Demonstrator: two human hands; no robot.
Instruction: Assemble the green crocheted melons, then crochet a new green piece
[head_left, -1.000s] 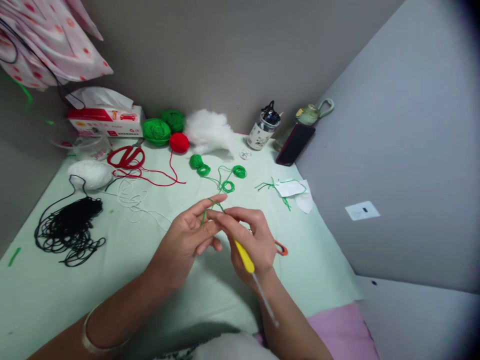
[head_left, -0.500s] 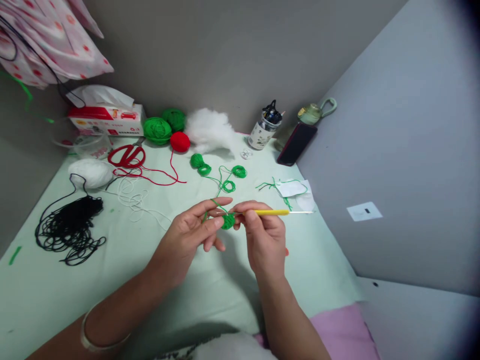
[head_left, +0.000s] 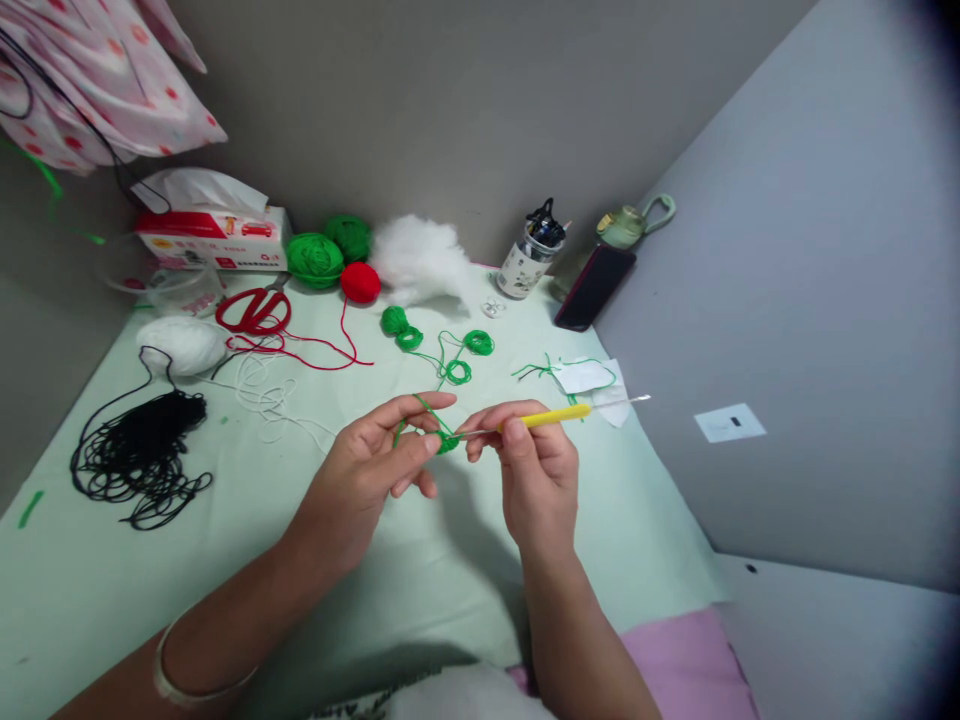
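Observation:
Between thumb and fingers, my left hand pinches a small green crochet piece. A strand of green yarn runs over its raised index finger and back toward small green coils on the table. My right hand is closed round a crochet hook with a yellow handle and metal at both ends. The hook's left tip meets the right edge of the green piece; the exact stitch is too small to make out. Its other end points up to the right.
Beyond my hands lie small green yarn coils, a red yarn ball and white stuffing. Red-handled scissors and a black yarn heap are at left. A pen jar and phone stand at the back right.
My right hand has shifted slightly right, drawing the hook back from the crochet piece and tilting its outer end upward. My left hand has moved a little left, turning the green piece.

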